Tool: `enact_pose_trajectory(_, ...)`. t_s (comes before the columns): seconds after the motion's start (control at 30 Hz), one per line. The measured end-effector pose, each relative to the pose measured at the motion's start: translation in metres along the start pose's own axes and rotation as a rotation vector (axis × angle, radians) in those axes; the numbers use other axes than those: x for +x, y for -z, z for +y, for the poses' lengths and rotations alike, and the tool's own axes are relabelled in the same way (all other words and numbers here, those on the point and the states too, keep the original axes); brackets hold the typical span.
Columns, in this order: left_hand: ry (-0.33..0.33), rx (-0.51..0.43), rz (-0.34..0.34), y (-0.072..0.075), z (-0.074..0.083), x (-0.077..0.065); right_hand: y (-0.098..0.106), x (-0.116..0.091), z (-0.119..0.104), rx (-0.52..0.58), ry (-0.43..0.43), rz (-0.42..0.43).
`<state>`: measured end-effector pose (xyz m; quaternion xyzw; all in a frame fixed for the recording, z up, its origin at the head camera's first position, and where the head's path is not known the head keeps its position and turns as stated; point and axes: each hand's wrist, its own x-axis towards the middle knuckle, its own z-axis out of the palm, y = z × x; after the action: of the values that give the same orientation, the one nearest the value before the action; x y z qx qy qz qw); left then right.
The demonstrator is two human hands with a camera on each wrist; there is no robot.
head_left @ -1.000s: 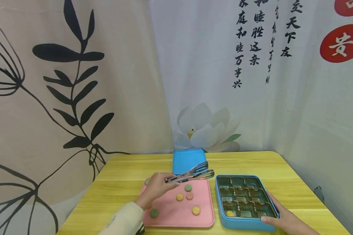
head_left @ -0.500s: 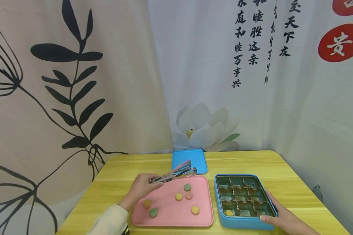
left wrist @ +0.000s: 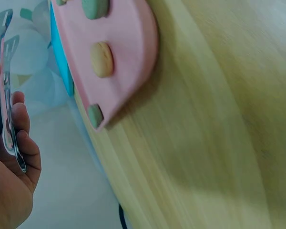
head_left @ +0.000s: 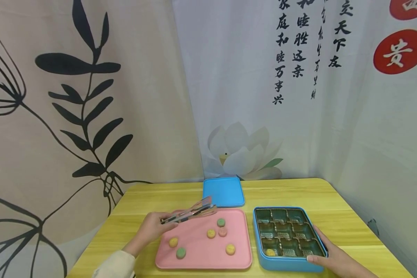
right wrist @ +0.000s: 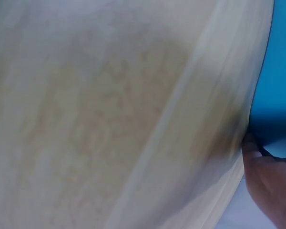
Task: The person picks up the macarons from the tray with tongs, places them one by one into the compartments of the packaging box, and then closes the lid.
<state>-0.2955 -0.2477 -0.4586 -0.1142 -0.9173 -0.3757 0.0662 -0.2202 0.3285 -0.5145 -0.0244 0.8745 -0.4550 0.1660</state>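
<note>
My left hand (head_left: pixel 149 230) grips a pair of metal tongs (head_left: pixel 194 211), held above the back left part of a pink tray (head_left: pixel 201 260). No food shows between the tong ends. Yellow, green and pink macarons lie spread over the tray, among them a yellow macaron (left wrist: pixel 102 59) and a green macaron (left wrist: pixel 95 115) in the left wrist view. At right, my right hand (head_left: pixel 328 256) holds the front right corner of a blue box (head_left: pixel 288 264), thumb at the front and fingers along the side. A yellow macaron (head_left: pixel 270 252) sits in its front left compartment.
A flat blue lid (head_left: pixel 223 192) lies behind the tray, near the far edge of the wooden table (head_left: pixel 160 189). A printed curtain (head_left: pixel 160 96) hangs behind the table. The box holds a dark insert (head_left: pixel 284 230) divided into several compartments.
My left hand has moved left and slightly down with the tongs, uncovering the tray's left side and a yellow macaron there. My right hand stays at the box corner.
</note>
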Motion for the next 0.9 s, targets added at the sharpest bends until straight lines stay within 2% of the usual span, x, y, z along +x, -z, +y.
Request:
enact_pose_trajectory(0.33, 0.053, -0.018, -0.068, 0.007, -0.019, -0.009, -0.001, -0.001, -0.001, 0.014, 0.0, 0.004)
enact_pose_trajectory(0.6, -0.003, -0.005, -0.111, 0.01, -0.033, -0.018, -0.001, -0.002, -0.002, 0.023, -0.001, 0.004)
enact_pose_trajectory(0.9, -0.015, -0.018, -0.156, 0.002, -0.043, -0.026, 0.0, 0.0, 0.001, 0.025, 0.0, -0.005)
